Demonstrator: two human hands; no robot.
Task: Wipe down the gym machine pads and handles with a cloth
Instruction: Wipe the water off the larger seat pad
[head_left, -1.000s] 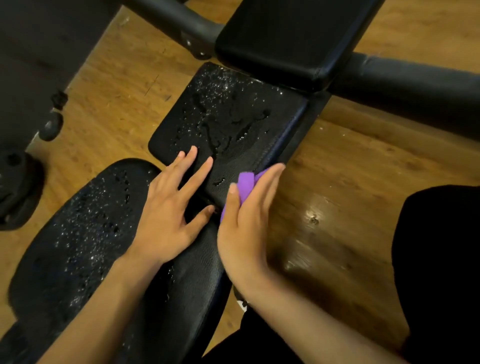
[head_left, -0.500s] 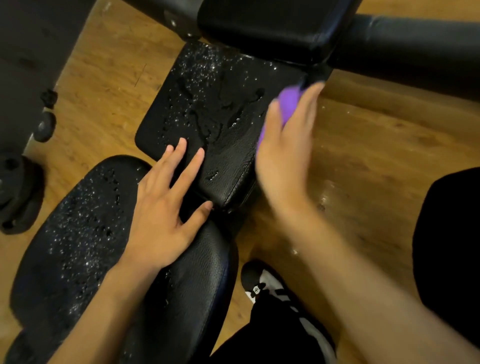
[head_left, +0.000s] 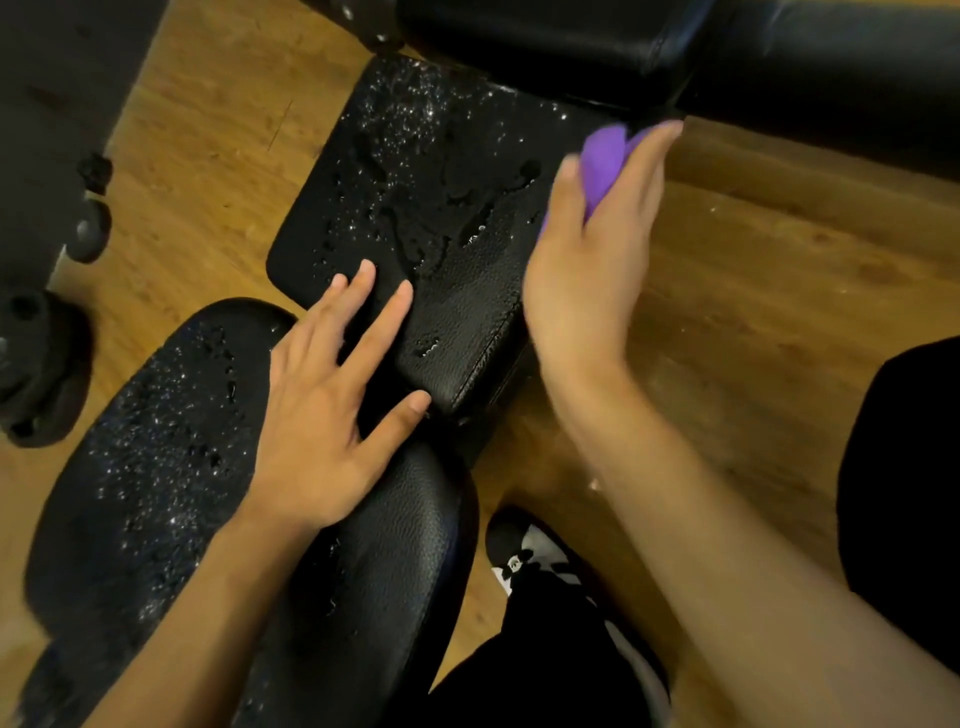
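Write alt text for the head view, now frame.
A right hand holds a purple cloth at the far right edge of a wet black square pad. The left hand rests flat where that pad meets a droplet-covered rounded pad.

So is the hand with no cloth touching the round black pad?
Touching. The head view shows the left hand lying flat, its palm down on the round pad and its fingers reaching onto the square pad.

Gym: blk machine pads (head_left: 457, 312), wood flr (head_left: 779, 312)
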